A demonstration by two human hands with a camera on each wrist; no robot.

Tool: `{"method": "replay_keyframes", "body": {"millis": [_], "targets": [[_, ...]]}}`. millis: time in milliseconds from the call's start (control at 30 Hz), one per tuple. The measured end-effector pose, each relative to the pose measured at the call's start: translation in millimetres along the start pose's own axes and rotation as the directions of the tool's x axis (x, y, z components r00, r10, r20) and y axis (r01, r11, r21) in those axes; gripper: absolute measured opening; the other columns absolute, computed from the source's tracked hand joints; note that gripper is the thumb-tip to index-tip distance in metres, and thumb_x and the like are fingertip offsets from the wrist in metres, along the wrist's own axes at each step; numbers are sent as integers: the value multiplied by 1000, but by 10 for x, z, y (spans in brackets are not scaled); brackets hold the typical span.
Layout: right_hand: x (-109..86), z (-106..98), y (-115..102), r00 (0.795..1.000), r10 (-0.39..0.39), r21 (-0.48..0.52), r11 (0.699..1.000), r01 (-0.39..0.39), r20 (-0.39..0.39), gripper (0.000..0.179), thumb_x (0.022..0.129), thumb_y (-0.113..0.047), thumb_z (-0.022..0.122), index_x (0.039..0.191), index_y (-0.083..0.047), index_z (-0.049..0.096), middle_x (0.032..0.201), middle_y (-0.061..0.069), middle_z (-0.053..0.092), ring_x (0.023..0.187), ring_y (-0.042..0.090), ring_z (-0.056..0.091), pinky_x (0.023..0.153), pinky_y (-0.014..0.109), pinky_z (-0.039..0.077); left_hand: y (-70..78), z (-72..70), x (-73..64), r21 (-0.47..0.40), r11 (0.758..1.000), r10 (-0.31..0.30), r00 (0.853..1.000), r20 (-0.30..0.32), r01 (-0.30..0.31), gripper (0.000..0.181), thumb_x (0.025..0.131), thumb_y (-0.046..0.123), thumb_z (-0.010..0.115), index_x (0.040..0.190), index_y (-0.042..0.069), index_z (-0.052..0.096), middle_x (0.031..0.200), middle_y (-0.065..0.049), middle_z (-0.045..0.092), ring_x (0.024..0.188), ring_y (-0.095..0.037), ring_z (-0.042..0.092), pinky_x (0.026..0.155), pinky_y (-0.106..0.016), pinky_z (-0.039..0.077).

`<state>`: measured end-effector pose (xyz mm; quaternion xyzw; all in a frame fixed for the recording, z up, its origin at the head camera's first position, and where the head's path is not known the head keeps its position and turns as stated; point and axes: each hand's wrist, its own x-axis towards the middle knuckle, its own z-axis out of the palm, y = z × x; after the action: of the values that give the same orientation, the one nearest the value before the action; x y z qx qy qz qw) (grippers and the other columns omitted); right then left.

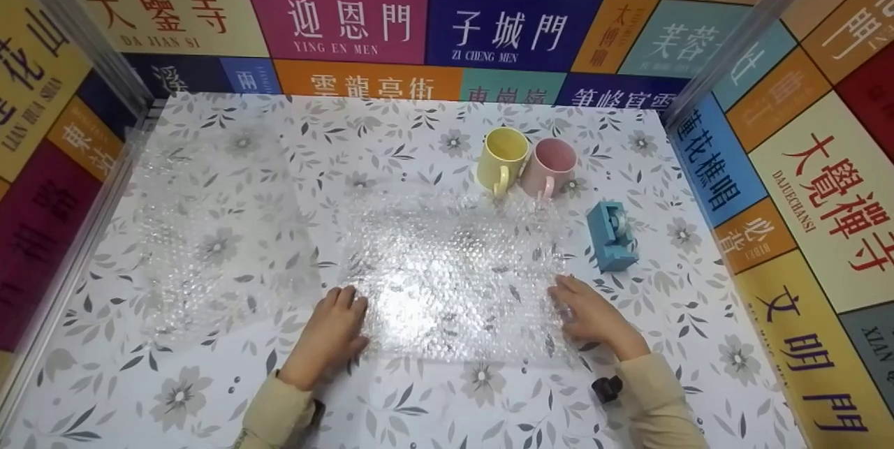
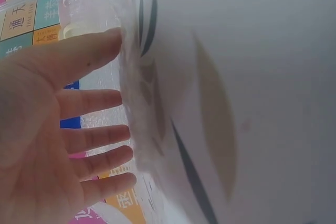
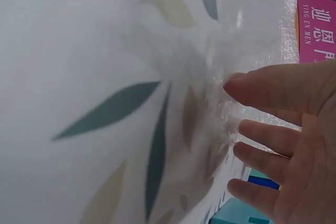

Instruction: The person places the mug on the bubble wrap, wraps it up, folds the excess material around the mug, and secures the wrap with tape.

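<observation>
A clear sheet of bubble wrap (image 1: 454, 274) lies flat at the middle of the table, shining under the light. My left hand (image 1: 332, 329) rests at its left edge; in the left wrist view, the thumb and fingers (image 2: 97, 137) are extended, their tips at the wrap's edge. On the opposite side, my right hand (image 1: 597, 316) is at the right edge. Its fingers (image 3: 268, 135) are spread and extended in the right wrist view, also at the wrap. Neither hand is curled round anything.
A yellow mug (image 1: 504, 156) and a pink mug (image 1: 550, 168) stand side by side behind the wrap. A teal tape dispenser (image 1: 609, 236) sits to the right. More bubble wrap (image 1: 209, 239) covers the table's left part. Panels with printed characters (image 1: 335, 16) enclose the table.
</observation>
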<state>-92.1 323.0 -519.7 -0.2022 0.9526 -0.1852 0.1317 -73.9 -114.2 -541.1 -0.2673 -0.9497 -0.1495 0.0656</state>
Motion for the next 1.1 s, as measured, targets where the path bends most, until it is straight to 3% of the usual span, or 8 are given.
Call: {"method": "replay_keyframes", "body": {"millis": [133, 300, 467, 667, 867, 1100], "targets": [[-11, -119, -10, 999, -22, 23, 1000, 21, 37, 53, 73, -3, 60, 123, 8, 49, 131, 31, 39, 120, 49, 33, 99, 57, 27, 10, 0, -14, -32, 999, 3, 1000, 19, -3, 46, 61, 21, 77, 95, -1, 53, 101, -20, 48, 88, -35, 46, 74, -45, 45], [43, -328, -5, 993, -105, 14, 994, 104, 46, 47, 83, -15, 60, 121, 11, 48, 123, 33, 46, 114, 49, 40, 96, 58, 31, 21, 2, -20, -59, 998, 3, 1000, 29, -1, 47, 61, 20, 77, 96, 0, 52, 102, -20, 47, 90, -35, 46, 76, -44, 46], [122, -517, -18, 992, -120, -6, 993, 121, 33, 45, 86, -15, 58, 122, 11, 48, 122, 31, 48, 114, 47, 41, 96, 57, 31, 20, 12, -27, -61, 998, 2, 1000, 20, -1, 48, 61, 20, 77, 97, -1, 53, 103, -21, 48, 91, -35, 46, 76, -44, 46], [309, -675, 5, 993, -112, 17, 993, 113, -38, 39, 87, -13, 57, 118, 11, 52, 116, 28, 54, 107, 45, 49, 90, 54, 39, 23, 5, -26, -43, 999, -12, 998, 64, 14, 48, 64, 21, 79, 99, -1, 53, 108, -22, 47, 96, -36, 46, 78, -42, 46], [589, -822, 32, 984, 47, 201, 980, -11, -173, 35, 88, -12, 57, 113, 13, 56, 106, 28, 59, 92, 40, 58, 78, 48, 49, 27, -4, -3, -53, 998, -36, 996, 79, 40, 48, 63, 20, 78, 99, -1, 53, 107, -21, 47, 97, -36, 45, 80, -43, 46], [892, -954, 74, 941, 260, 382, 910, -164, -216, 39, 90, -18, 55, 116, 10, 55, 109, 26, 59, 95, 36, 58, 80, 42, 49, 33, 10, -10, -67, 997, -33, 998, 53, 37, 49, 61, 21, 79, 96, 0, 53, 104, -19, 47, 95, -35, 45, 78, -43, 46]]}}
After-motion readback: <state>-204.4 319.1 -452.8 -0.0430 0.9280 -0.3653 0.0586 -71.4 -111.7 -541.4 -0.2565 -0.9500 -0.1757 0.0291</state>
